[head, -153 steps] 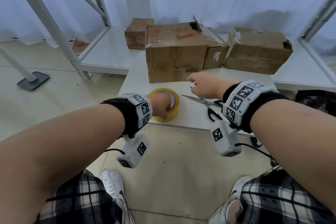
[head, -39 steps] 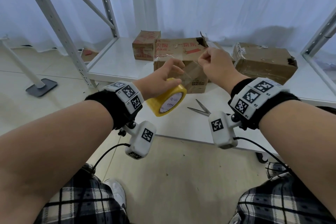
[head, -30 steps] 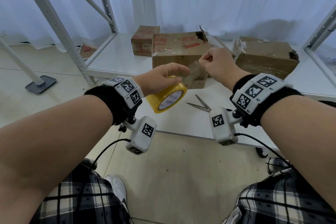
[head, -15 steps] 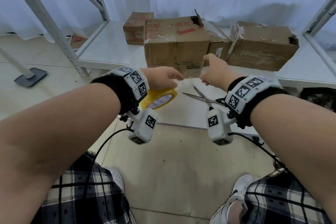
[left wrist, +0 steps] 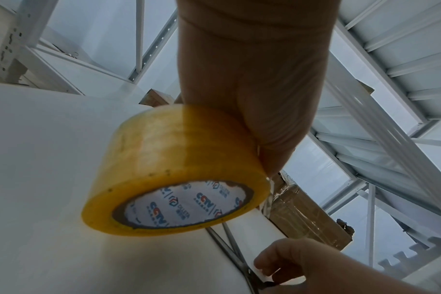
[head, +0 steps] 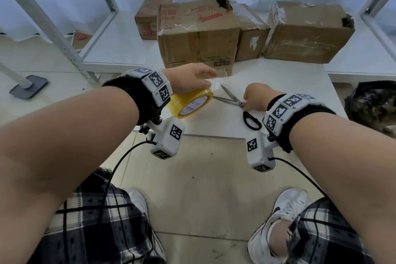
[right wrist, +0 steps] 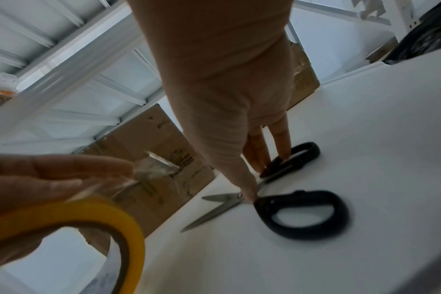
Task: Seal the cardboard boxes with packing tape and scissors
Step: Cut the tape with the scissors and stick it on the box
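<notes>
Our left hand (head: 188,80) curls over the top of the yellow roll of clear packing tape (head: 191,103), gripping it just above the white desk (head: 278,83), with the printed cardboard core facing us. A short loose tongue of clear tape (head: 214,84) sticks out from under its fingertips, toward the right hand.

Our right hand (head: 256,97) is down on the desk beside the roll, its fingers (right wrist: 281,137) extended and spread onto the steel scissors with black loop handles (head: 237,103). In the right wrist view one fingertip touches the pivot and two others rest at the far handle loop; none is curled round the scissors. The blades lie open in a V on the desk, tips pointing toward the roll and the left hand.

Just beyond both hands stands the large brown cardboard box with red print and a torn top corner (head: 197,36), its top seam showing wrinkled clear tape. Behind it to the left is a small brown box (head: 147,19); to its right a narrow brown box (head: 250,38), then a wide, dented brown box (head: 306,34) on the white metal shelf (head: 115,49).
</notes>
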A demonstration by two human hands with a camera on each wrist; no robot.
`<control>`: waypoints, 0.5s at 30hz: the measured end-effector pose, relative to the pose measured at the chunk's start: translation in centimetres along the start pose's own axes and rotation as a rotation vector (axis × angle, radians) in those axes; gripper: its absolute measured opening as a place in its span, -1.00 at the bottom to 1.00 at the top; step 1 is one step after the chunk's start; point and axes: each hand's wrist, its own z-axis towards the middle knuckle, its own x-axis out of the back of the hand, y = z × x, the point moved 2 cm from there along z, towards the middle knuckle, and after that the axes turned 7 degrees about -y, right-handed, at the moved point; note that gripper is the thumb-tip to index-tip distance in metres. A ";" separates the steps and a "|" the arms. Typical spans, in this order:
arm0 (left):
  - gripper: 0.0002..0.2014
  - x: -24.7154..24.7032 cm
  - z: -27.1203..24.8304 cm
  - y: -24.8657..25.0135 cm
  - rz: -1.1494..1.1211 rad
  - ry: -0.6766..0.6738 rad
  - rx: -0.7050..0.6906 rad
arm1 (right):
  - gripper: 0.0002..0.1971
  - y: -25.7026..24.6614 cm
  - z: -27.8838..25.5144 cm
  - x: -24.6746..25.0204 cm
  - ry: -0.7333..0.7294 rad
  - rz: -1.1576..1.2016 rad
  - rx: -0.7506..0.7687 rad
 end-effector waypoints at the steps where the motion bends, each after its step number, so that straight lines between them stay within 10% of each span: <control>1: -0.58 -0.1 0.0 0.0 -0.004 0.001 -0.001 | -0.75 0.1 0.1 -0.4 0.013 0.013 -0.022; 15: -0.58 -0.3 -0.3 0.4 -0.017 0.080 -0.024 | -0.51 0.8 -2.6 -1.0 -0.001 -0.088 -0.034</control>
